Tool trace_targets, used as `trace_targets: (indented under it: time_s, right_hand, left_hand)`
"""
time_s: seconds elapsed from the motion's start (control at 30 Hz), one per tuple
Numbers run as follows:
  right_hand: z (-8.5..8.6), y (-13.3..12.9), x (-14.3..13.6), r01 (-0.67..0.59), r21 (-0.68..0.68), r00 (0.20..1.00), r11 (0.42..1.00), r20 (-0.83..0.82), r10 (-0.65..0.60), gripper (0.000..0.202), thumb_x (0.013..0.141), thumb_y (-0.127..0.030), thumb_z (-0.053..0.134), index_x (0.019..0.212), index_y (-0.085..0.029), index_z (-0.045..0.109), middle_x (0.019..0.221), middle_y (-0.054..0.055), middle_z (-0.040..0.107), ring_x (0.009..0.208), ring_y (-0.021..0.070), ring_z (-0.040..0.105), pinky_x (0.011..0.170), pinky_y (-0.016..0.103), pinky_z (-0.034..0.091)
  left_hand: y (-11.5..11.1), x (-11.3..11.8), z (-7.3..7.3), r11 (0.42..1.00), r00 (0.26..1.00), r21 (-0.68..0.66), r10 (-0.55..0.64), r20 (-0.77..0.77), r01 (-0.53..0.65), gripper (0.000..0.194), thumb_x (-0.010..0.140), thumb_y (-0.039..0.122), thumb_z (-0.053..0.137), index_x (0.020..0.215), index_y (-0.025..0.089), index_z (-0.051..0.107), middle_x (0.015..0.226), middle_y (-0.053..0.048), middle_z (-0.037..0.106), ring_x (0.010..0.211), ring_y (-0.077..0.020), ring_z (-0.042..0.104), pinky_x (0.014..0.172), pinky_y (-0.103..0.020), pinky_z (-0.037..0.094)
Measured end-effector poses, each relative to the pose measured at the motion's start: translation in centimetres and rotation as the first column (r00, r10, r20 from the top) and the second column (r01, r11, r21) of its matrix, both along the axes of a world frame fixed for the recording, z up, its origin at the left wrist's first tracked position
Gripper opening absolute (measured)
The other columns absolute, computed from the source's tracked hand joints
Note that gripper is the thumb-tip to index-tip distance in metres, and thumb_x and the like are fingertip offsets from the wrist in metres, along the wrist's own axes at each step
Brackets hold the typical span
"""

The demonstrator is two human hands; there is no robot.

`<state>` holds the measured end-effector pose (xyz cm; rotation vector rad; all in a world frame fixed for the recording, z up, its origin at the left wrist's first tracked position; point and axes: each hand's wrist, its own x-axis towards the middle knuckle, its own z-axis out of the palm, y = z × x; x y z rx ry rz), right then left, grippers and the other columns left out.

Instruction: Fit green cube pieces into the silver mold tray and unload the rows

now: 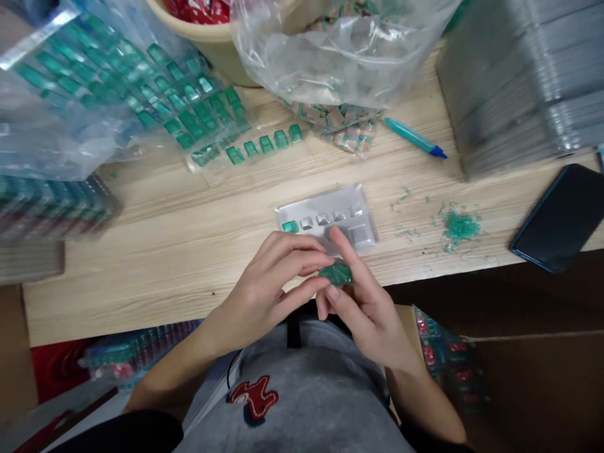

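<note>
Just above my lap, my left hand (285,277) and my right hand (361,299) meet at a small translucent green plastic piece (336,274). My left fingers and thumb pinch its left side. The thumb and curled fingers of my right hand close on its right side, while that index finger points upward past it. Fingers partly cover the piece, so its exact shape is hidden. Right behind my hands lies a clear plastic blister tray (313,202) with a row of moulded cavities. One green keycap-like piece (289,226) sits in the leftmost cavity.
Behind the tray stand a row of green pieces (267,144), a clear bag (340,69) of small blocks and a blue pen (415,137). To the right are green plastic scraps (460,226), a phone (561,217) and stacked trays (514,82). Filled packs (51,204) stand left.
</note>
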<state>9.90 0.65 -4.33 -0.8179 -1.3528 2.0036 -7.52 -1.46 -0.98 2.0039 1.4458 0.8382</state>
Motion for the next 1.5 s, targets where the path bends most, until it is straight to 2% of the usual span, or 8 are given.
trace_targets:
  time_s: [0.23, 0.37, 0.73, 0.87, 1.0, 1.13, 1.3, 1.5]
  right_hand:
    - [0.8, 0.0, 0.3, 0.012, 0.251, 0.992, 0.968, 0.12, -0.043, 0.054, 0.092, -0.023, 0.056, 0.141, -0.041, 0.042, 0.135, -0.001, 0.059, 0.093, 0.0127, 0.068, 0.074, 0.024, 0.06]
    - [1.1, 0.4, 0.4, -0.025, 0.376, 0.984, 0.926, 0.173, -0.044, 0.062, 0.092, -0.019, 0.057, 0.145, -0.042, 0.033, 0.14, -0.003, 0.055, 0.113, 0.0164, 0.064, 0.096, 0.033, 0.056]
    - [0.1, 1.5, 1.1, -0.202, 0.473, 0.969, 0.858, 0.224, 0.104, 0.073, 0.092, -0.017, 0.056, 0.149, -0.04, 0.018, 0.151, -0.001, 0.04, 0.132, 0.0181, 0.05, 0.106, 0.038, 0.048]
    - [-0.5, 1.3, 1.0, -0.23, 0.487, 0.957, 0.843, 0.271, 0.105, 0.074, 0.092, -0.022, 0.055, 0.152, -0.036, 0.013, 0.145, 0.005, 0.049, 0.122, 0.0219, 0.059, 0.096, 0.039, 0.055]
    - [-0.7, 1.2, 1.0, -0.307, 0.47, 0.926, 0.828, 0.348, 0.146, 0.075, 0.092, -0.029, 0.056, 0.153, -0.031, 0.012, 0.129, 0.009, 0.063, 0.106, 0.024, 0.068, 0.086, 0.04, 0.058]
    - [-0.1, 1.5, 1.0, -0.234, 0.4, 0.952, 0.886, 0.28, 0.125, 0.068, 0.089, -0.027, 0.061, 0.149, -0.035, 0.03, 0.127, 0.004, 0.064, 0.097, 0.0177, 0.069, 0.081, 0.03, 0.058]
    - [0.5, 1.4, 0.9, -0.037, 0.367, 0.986, 0.93, 0.163, -0.025, 0.027, 0.089, -0.021, 0.061, 0.115, -0.028, 0.065, 0.094, 0.0, 0.07, 0.062, 0.0074, 0.058, 0.059, 0.021, 0.05]
    - [0.3, 0.7, 0.2, 0.07, 0.258, 0.992, 0.964, 0.084, -0.095, 0.029, 0.084, -0.015, 0.065, 0.109, -0.029, 0.06, 0.074, -0.006, 0.058, 0.058, 0.0049, 0.052, 0.052, 0.015, 0.044]
  left_hand:
    - [-0.8, -0.1, 0.1, 0.994, 0.987, -0.102, -0.016, 0.159, 0.032, 0.009, 0.093, 0.013, 0.054, 0.098, 0.021, 0.055, 0.102, -0.004, 0.056, 0.099, -0.0157, 0.056, 0.086, -0.029, 0.048]
    - [-0.8, -0.1, 0.2, 0.988, 0.981, -0.145, -0.017, 0.193, 0.046, 0.014, 0.093, 0.015, 0.054, 0.106, 0.021, 0.053, 0.106, -0.005, 0.055, 0.101, -0.0158, 0.054, 0.088, -0.029, 0.048]
    - [0.8, -0.4, -0.9, 0.909, 0.92, -0.365, -0.048, 0.39, 0.202, 0.006, 0.093, 0.019, 0.053, 0.088, 0.02, 0.056, 0.093, -0.003, 0.055, 0.087, -0.0143, 0.057, 0.08, -0.027, 0.051]
    - [0.2, 0.0, -1.4, 0.939, 0.947, -0.324, -0.009, 0.32, 0.118, 0.005, 0.094, 0.018, 0.053, 0.097, 0.02, 0.056, 0.101, -0.004, 0.054, 0.096, -0.0143, 0.055, 0.086, -0.026, 0.049]
    - [0.2, -0.2, -1.3, 0.919, 0.963, -0.347, -0.104, 0.25, 0.19, 0.006, 0.094, 0.016, 0.052, 0.093, 0.02, 0.057, 0.096, -0.003, 0.052, 0.094, -0.0149, 0.053, 0.084, -0.026, 0.048]
    - [0.6, -0.4, -1.2, 0.923, 0.954, -0.333, -0.094, 0.285, 0.19, 0.011, 0.091, 0.01, 0.052, 0.086, 0.019, 0.053, 0.092, -0.001, 0.051, 0.09, -0.014, 0.051, 0.082, -0.025, 0.045]
    - [0.5, -0.8, -1.2, 0.917, 0.866, -0.375, 0.074, 0.494, 0.136, 0.008, 0.09, 0.014, 0.052, 0.083, 0.018, 0.051, 0.089, -0.001, 0.051, 0.085, -0.0126, 0.05, 0.078, -0.024, 0.042]
    - [-0.1, -0.7, -0.9, 0.817, 0.728, -0.541, 0.245, 0.641, 0.201, 0.015, 0.091, 0.026, 0.055, 0.078, 0.017, 0.052, 0.08, 0.0, 0.051, 0.073, -0.0118, 0.048, 0.067, -0.023, 0.041]
